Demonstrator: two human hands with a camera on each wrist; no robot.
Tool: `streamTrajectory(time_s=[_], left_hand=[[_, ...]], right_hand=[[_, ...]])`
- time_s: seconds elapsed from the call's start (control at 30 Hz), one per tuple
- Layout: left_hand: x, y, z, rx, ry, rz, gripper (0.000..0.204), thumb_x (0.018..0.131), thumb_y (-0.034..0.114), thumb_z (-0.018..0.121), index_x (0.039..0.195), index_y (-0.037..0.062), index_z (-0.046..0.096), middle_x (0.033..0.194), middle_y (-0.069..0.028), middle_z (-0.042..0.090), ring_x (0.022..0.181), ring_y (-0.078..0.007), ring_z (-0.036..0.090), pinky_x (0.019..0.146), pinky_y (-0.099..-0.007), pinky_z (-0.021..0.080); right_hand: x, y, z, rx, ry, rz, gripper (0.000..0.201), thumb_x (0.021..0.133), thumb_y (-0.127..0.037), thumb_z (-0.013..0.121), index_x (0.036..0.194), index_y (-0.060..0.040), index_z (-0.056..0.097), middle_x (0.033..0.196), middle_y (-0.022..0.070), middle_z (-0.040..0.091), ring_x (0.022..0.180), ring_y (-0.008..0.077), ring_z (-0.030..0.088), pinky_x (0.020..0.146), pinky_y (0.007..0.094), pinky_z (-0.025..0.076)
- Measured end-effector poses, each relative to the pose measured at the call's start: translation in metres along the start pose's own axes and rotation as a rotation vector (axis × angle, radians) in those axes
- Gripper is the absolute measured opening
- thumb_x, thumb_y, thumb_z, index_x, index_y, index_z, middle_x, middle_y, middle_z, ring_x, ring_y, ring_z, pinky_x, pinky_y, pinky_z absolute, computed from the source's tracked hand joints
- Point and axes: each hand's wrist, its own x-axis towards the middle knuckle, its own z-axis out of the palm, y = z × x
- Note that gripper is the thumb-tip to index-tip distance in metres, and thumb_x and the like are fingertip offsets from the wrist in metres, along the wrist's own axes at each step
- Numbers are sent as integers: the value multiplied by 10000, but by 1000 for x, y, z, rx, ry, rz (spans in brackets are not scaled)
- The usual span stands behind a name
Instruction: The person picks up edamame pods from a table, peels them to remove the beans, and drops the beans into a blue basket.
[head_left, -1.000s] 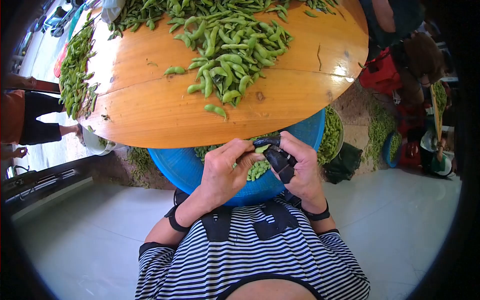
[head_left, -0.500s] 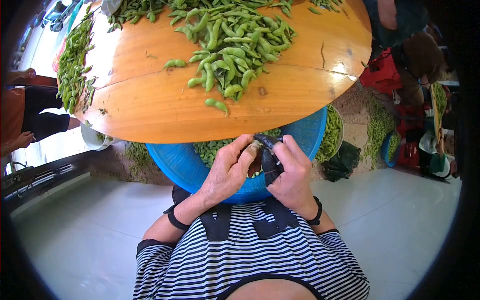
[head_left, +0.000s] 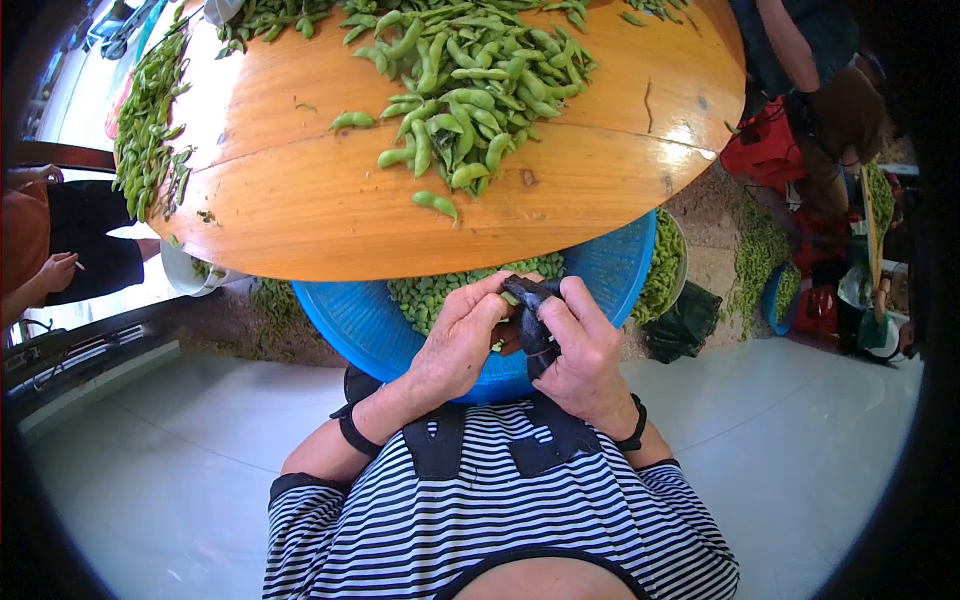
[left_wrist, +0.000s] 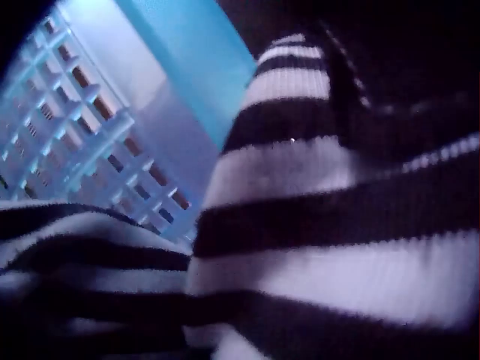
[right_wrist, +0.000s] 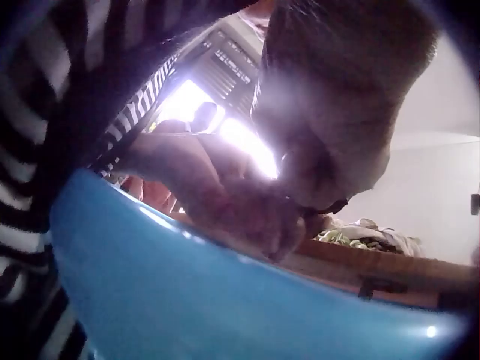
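Observation:
Both hands meet over a blue basket (head_left: 335, 325) of shelled green beans (head_left: 412, 302) in the head view. The left hand (head_left: 458, 338) pinches a green bean pod (head_left: 509, 299) between thumb and fingertips. Opposite it, the right hand (head_left: 588, 358), with black coverings (head_left: 538, 325) on its thumb and forefinger, pinches the same pod, which is mostly hidden by the fingers. In the right wrist view the hands show dark against the light, above the basket's rim (right_wrist: 217, 277). The left wrist view shows only striped shirt (left_wrist: 300, 172) and the basket's slotted wall (left_wrist: 97, 112).
A round wooden table (head_left: 300, 225) overhangs the basket, with a heap of bean pods (head_left: 470, 110) and more pods (head_left: 150, 130) along its left edge. A pale tub of pods (head_left: 668, 265) and a dark green bag (head_left: 683, 322) lie to the right. Other people are at both sides.
The pod between the fingers shows less than before, and the fingertips have drawn closer together. The covered right thumb and forefinger have shifted their grip. The view has tilted slightly.

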Motion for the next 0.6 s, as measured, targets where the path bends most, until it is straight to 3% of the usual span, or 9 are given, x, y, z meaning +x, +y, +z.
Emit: streamTrajectory(time_s=[0.23,0.33,0.4,0.43,0.47,0.5,0.53,0.57,0.6], left_hand=[[7,-9,-13,-94,-95,-24,355,903,28,363,1178,6,585,895,-15,606,712,-97,515,634,-236,421],[7,-10,-12,8,-100,-32,359,915,34,388,1225,-1,565,872,-27,620,762,-108,558,692,-255,466],[0,-7,-7,496,-111,102,350,895,17,442,1210,-13,592,872,-60,660,793,-139,622,750,-291,506],[-3,0,-7,496,-106,108,350,895,17,442,1210,-13,592,872,-60,660,793,-139,622,750,-291,506],[-9,11,-8,694,-144,179,341,878,-7,458,1181,-24,612,882,-79,676,787,-161,641,757,-296,514],[-15,21,-8,892,-184,246,332,860,-31,475,1153,-35,632,892,-97,692,781,-182,661,764,-302,523],[-21,31,-6,883,-83,317,288,816,-68,553,1074,-20,671,835,-101,683,740,-237,670,730,-312,527],[-24,41,-8,880,-79,318,288,816,-68,553,1074,-20,671,835,-101,683,740,-237,670,730,-312,527],[-22,53,-11,1157,121,571,288,805,-78,581,1073,-16,668,847,-105,667,751,-250,663,722,-318,524]], right_hand=[[2,14,-7,160,-22,113,272,696,43,706,959,14,645,756,116,479,657,274,560,554,342,442],[4,17,-16,234,-9,206,200,702,-7,708,883,14,626,722,111,449,628,254,523,556,333,409],[-13,37,-25,316,66,367,179,713,-60,693,855,4,603,725,87,429,643,212,504,586,319,397],[-18,45,-41,241,100,388,121,769,-92,662,817,-20,577,704,34,472,605,136,508,540,276,388],[-22,49,-53,319,221,465,310,1012,-216,449,1027,9,661,637,-37,543,473,31,458,416,195,323],[-22,51,-70,323,316,607,93,888,-63,533,816,-80,590,663,-45,515,512,22,473,442,187,341],[-32,67,-89,161,310,641,78,862,-31,540,872,-46,616,661,-32,521,545,56,485,480,218,369],[-31,79,-97,-175,367,560,211,775,26,523,954,-16,626,661,-8,520,574,95,480,521,249,385],[-42,95,-112,-357,312,532,391,682,74,471,1028,-8,634,672,19,510,603,123,479,555,271,396]])
